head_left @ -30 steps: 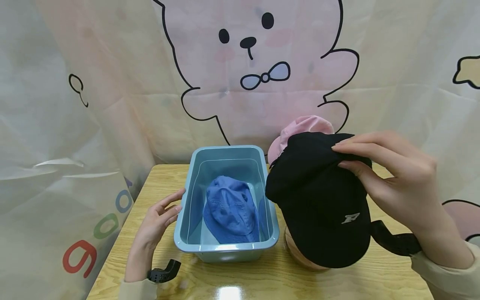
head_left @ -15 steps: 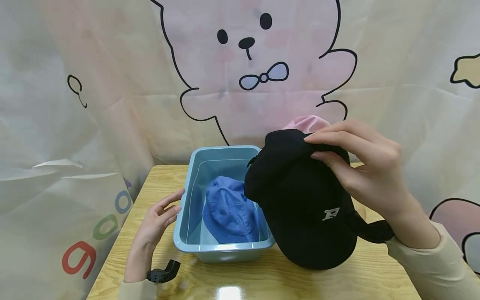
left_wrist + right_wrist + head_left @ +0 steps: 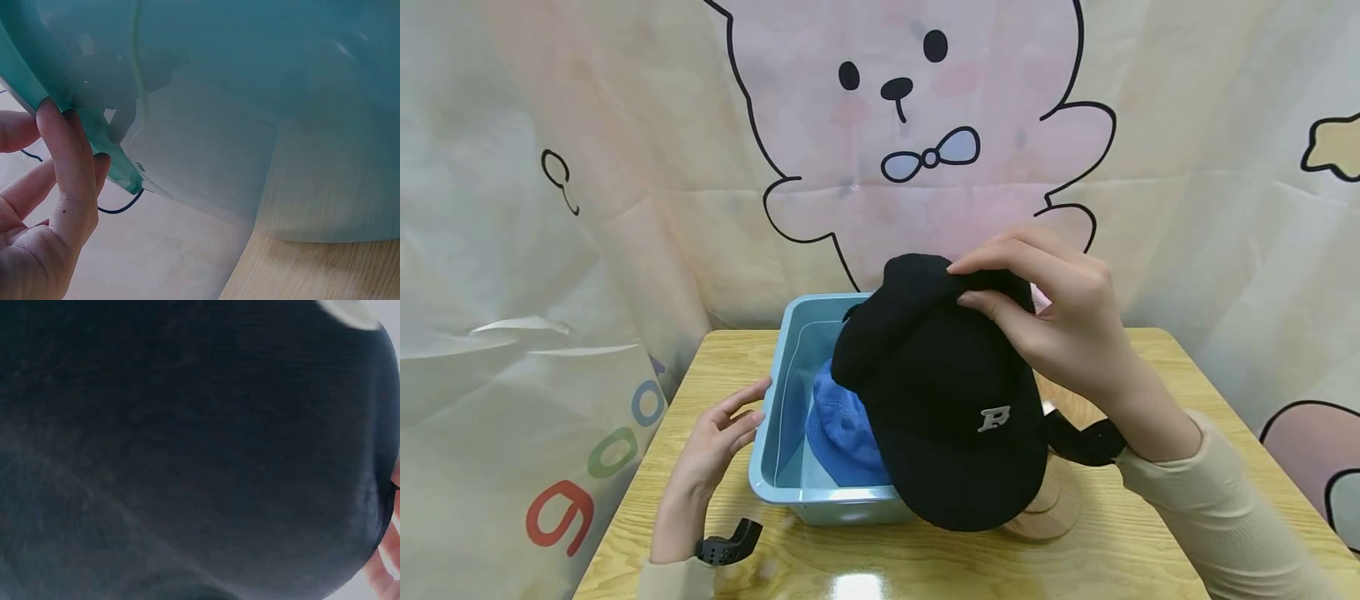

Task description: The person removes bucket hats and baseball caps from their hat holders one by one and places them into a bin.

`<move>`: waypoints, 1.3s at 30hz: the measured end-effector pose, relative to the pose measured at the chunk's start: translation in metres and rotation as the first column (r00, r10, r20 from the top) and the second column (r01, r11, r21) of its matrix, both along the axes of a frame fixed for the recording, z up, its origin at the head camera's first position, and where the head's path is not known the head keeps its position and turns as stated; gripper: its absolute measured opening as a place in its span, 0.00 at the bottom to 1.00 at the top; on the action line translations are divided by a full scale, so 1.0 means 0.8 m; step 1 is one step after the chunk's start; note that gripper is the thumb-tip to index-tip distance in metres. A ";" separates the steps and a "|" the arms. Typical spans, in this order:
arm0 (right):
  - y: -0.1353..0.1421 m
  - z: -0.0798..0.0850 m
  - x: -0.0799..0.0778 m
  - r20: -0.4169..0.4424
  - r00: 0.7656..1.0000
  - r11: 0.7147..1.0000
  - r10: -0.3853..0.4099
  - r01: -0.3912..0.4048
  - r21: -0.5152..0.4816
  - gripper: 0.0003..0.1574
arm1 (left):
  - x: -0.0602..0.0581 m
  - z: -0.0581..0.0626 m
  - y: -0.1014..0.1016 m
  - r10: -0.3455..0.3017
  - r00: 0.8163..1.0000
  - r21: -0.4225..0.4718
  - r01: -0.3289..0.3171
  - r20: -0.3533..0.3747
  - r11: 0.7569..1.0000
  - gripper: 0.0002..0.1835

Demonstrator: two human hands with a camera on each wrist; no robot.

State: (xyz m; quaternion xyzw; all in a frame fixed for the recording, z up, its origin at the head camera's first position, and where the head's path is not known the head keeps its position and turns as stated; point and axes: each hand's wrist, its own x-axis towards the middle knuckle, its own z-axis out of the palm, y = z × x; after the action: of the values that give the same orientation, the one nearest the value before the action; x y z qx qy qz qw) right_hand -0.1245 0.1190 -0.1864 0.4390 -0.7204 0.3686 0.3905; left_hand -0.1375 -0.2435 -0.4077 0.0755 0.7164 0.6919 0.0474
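My right hand [image 3: 1060, 308] pinches a black baseball cap [image 3: 955, 358] at the crown, between thumb and fingers. The cap hangs with its brim downward and a small light letter showing on the front. It overlaps the right side of a blue plastic bin [image 3: 772, 408]. Inside the bin lies a blue cap [image 3: 842, 433], partly hidden by the black one. My left hand [image 3: 711, 446] touches the bin's left rim with its fingertips; the left wrist view shows those fingers [image 3: 59, 150] right at the rim. Dark cloth [image 3: 200, 450] of the cap fills most of the right wrist view.
Behind the black cap and right hand, a bit of a pink cap [image 3: 1040, 298] peeks out. A round wooden base [image 3: 1052, 508] stands right of the bin on the wooden table [image 3: 1150, 500]. A printed curtain [image 3: 647, 233] hangs behind the table.
My right hand has carried the black cap leftward until it overlaps the bin and part of the blue cap, revealing more of the wooden base. The left hand has stayed at the rim.
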 end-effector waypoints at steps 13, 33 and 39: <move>-0.036 -0.009 -0.032 0.151 0.988 0.996 0.030 -0.042 0.075 0.13 | -0.001 0.001 0.000 0.013 1.000 -0.037 -0.013 0.011 0.999 0.28; -0.077 -0.022 -0.050 0.219 0.973 0.997 0.068 -0.076 0.027 0.11 | -0.001 -0.001 -0.002 0.028 0.999 -0.065 -0.026 0.024 0.998 0.28; -0.081 -0.039 -0.053 0.241 0.964 0.993 0.113 -0.117 0.002 0.12 | -0.001 0.000 -0.002 0.029 0.999 -0.079 -0.026 0.032 0.997 0.28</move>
State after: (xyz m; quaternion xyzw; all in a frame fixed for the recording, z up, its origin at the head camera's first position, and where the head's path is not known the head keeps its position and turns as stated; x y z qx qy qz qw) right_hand -0.1673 0.0541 -0.2178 0.4354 -0.7387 0.4351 0.2745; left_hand -0.1387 -0.2449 -0.4074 0.0524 0.7432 0.6650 0.0525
